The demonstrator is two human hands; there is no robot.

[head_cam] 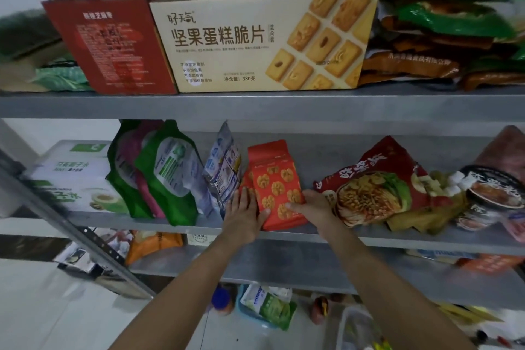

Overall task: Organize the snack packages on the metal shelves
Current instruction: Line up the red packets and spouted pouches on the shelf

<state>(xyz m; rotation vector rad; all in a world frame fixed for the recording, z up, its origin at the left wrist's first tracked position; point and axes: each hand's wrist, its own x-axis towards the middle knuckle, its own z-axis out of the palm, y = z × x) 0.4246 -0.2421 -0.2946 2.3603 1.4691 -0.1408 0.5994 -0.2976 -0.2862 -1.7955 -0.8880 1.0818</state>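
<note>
Item: orange-red gusseted pouch (272, 179) printed with walnut-shaped biscuits, stood on the middle grey metal shelf (397, 240), base at the front lip, long axis running up and slightly back, top leaned a little to the left. Left hand (243, 214) is laid flat against the lower left flank, fingers straight and together, nothing clasped. Right hand (314, 207) is clamped on the lower right corner: the thumb is seen across the printed face and the other fingers are hidden behind the pack, so the pinch is judged rather than fully seen. The pouch is thus bracketed low down between both hands, each equally near; the grip lies at the base end of the long axis, with the free top above it. Neighbours: blue-and-white foil pouch (224, 167) leaned just beside on the left; dark red noodle packet (375, 187) lying to the right, close by the right wrist. Any squaring-up is expected to turn on pivoting about the base, with the left palm serving as the stop.
</note>
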